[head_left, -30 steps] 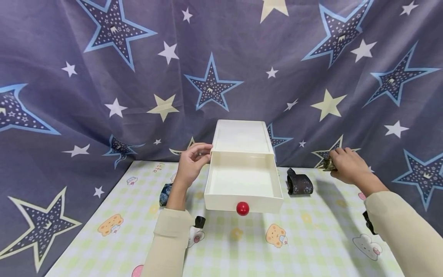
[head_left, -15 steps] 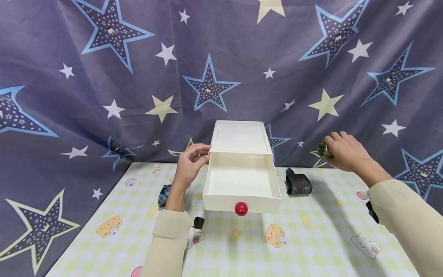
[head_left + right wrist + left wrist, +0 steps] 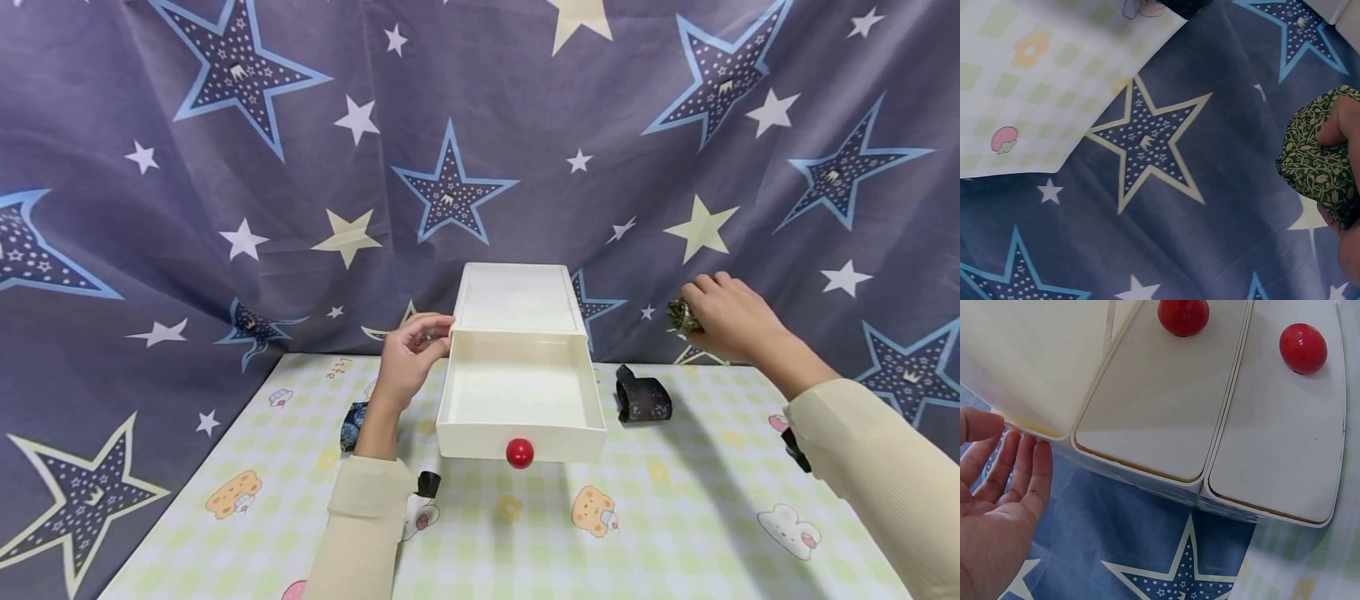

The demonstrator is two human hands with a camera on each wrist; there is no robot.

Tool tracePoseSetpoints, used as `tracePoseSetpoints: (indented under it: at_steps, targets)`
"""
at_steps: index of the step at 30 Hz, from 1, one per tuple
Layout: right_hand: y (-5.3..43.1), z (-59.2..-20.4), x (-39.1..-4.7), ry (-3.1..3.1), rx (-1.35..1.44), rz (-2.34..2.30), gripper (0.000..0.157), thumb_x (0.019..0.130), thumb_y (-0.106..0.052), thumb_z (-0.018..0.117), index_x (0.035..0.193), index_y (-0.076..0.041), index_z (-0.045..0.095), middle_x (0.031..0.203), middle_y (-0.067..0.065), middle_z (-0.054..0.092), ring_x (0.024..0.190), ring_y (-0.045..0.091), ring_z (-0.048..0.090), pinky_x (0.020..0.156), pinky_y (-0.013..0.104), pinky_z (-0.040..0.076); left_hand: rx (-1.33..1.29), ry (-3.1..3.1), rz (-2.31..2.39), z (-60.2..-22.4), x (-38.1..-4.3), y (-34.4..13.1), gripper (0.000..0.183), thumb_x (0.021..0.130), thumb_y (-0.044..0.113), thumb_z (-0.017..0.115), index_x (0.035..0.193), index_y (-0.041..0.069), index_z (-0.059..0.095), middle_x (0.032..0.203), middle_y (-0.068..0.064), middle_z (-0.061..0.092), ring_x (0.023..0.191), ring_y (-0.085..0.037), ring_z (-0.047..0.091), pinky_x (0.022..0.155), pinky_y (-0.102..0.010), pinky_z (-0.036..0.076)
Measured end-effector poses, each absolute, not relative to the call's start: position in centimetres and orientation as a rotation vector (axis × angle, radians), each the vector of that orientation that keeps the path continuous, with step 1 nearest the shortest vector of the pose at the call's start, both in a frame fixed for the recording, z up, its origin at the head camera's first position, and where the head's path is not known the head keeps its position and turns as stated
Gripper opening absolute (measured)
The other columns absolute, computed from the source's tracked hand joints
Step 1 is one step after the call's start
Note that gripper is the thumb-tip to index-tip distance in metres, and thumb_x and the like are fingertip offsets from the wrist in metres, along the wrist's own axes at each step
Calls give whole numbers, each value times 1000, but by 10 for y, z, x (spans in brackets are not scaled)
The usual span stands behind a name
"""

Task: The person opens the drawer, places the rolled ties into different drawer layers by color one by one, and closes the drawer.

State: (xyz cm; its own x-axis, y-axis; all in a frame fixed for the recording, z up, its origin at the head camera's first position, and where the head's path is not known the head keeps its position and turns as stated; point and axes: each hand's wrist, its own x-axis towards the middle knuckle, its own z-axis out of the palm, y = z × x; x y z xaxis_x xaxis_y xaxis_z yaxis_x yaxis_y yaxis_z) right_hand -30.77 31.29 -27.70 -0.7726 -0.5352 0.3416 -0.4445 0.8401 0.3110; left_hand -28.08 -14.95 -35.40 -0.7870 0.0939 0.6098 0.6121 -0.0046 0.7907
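A white drawer unit [image 3: 517, 296] stands against the backdrop, its top drawer [image 3: 517, 392] pulled out and bare inside, with a red knob [image 3: 520, 453] in front. My left hand [image 3: 411, 354] is at the unit's left side. In the left wrist view its fingers [image 3: 1022, 469] touch the edge of the frame beside the open drawer, the thumb close by. My right hand [image 3: 731, 321], raised right of the unit, grips a rolled green patterned cloth [image 3: 1316, 147] with pale leaf motifs. Part of the cloth is hidden by the fingers.
Two closed drawers [image 3: 1147, 406] with red knobs sit under the open one. A dark flowered cloth roll [image 3: 645, 398] lies right of the unit, a blue one [image 3: 352, 427] behind my left forearm. A small black item [image 3: 429, 483] is beside the left sleeve. Checkered cloth [image 3: 517, 550] covers the table.
My right hand has lifted the green cloth from near the table's back right and moved left toward the drawer unit. My left hand stays at the unit's side.
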Motion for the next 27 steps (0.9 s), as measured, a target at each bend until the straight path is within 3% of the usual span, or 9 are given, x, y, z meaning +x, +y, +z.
tracePoseSetpoints:
  at_steps: [21,27]
  targets:
    - [261,-261,-293,-2404,913,-329,57,71,-14,87,120,2,62,111,19,62,96,41,55,85,53,49,-744,-1886,-1849,-355,-281,-150,29,92,-12,66,121,-17,64,121,-34,59,100,-18,64,82,-22,57]
    - [248,-257,-288,-2378,943,-311,61,71,-16,88,123,1,61,114,19,62,99,41,55,87,52,48,-752,-1873,-1838,-373,-302,-155,29,93,-7,68,122,-10,68,123,-27,61,101,-16,64,82,-26,58]
